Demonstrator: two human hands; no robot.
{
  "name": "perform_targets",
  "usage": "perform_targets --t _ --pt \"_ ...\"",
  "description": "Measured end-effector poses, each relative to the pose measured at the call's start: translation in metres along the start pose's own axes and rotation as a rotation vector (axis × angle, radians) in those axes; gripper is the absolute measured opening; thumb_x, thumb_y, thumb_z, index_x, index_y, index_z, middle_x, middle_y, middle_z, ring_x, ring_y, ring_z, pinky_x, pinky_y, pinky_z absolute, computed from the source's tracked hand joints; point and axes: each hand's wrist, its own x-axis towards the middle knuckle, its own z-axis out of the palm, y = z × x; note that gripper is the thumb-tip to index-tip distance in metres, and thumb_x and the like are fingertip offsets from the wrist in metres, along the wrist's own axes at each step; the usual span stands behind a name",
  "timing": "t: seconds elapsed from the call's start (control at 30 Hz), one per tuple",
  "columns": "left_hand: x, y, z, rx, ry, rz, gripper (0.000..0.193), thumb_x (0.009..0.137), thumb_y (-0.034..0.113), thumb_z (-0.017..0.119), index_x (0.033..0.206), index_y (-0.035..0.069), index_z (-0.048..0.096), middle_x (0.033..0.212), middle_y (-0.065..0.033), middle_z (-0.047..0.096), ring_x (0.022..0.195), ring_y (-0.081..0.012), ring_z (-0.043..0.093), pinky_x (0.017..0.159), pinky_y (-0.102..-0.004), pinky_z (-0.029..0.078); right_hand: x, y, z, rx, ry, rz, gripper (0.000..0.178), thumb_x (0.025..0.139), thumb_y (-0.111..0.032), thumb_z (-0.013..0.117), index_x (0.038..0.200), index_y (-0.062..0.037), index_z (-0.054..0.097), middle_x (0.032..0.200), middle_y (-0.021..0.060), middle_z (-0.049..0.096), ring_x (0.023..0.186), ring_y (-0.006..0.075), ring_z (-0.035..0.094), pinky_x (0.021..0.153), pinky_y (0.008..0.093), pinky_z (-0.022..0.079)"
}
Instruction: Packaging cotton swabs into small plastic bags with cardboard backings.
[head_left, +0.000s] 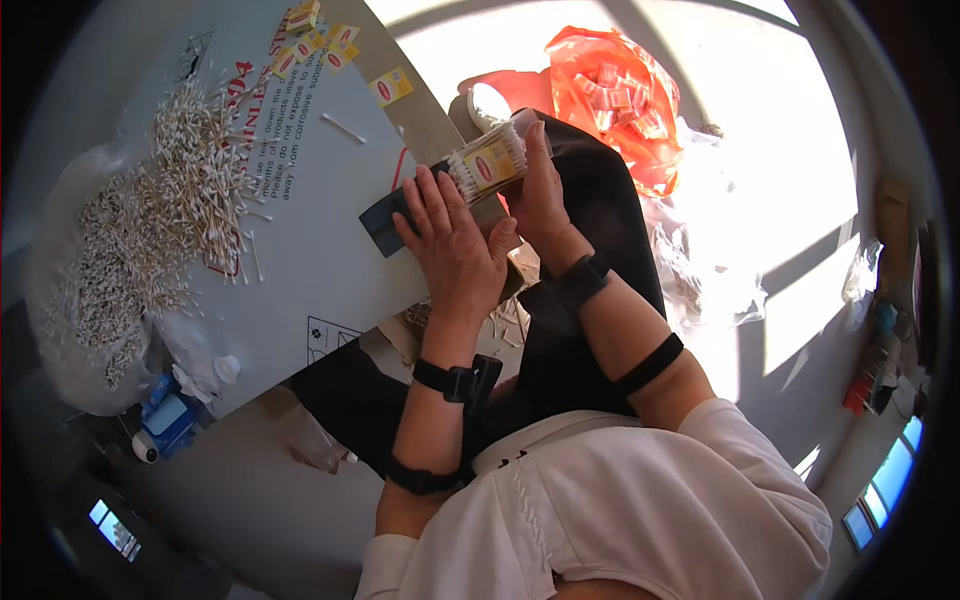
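A bundle of cotton swabs (462,172) with a yellow card label (487,163) on it lies at the table's right edge, between my two hands. My right hand (545,195) holds its right end; the thumb stands along the side, and the other fingers are mostly hidden. My left hand (450,230) lies with fingers stretched over a dark flat rectangular piece (382,226), fingertips at the bundle's left end. Further left on the table sits a big heap of loose cotton swabs (170,210), partly in a clear plastic bag (60,290).
Yellow cards (330,45) lie at the table's far edge, and a single swab (343,128) lies nearer. Right of the table, a red plastic bag (640,150) holds several red-and-clear packs. A blue-and-white package (170,420) sits by the near left corner.
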Motion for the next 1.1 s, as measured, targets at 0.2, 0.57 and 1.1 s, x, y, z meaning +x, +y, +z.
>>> perform_targets --t 0.2,0.57,1.1 --pt "0.008 0.003 0.006 0.047 0.036 0.092 0.087 0.093 0.057 0.045 0.150 -0.001 0.016 0.155 -0.0247 0.017 0.145 -0.0400 0.013 0.110 -0.0637 0.012 -0.018 -0.007 -0.009 0.218 -0.139 0.122 0.038 0.094 -0.035 0.060 0.106 0.0009 0.064 0.099 0.0083 0.066 0.088 0.0165 0.064 0.080 0.0307 0.052" --pt "0.010 -0.005 0.012 -0.050 0.025 0.110 0.085 0.093 0.052 0.047 0.151 0.001 0.012 0.156 -0.0213 0.020 0.145 -0.0396 0.016 0.112 -0.0625 0.009 -0.028 -0.009 -0.001 -0.257 -0.168 -0.242 0.012 0.081 -0.007 0.074 0.090 0.0000 0.071 0.075 -0.0029 0.064 0.067 0.0025 0.053 0.060 0.0202 0.044" --pt "0.012 -0.005 0.012 -0.114 0.042 0.068 0.083 0.095 0.053 0.045 0.151 0.002 0.011 0.155 -0.0208 0.021 0.144 -0.0389 0.017 0.111 -0.0619 0.010 0.011 -0.027 0.002 0.215 -0.200 0.124 0.039 0.099 -0.029 0.053 0.113 0.0062 0.062 0.104 0.0139 0.067 0.093 0.0194 0.065 0.087 0.0347 0.053"
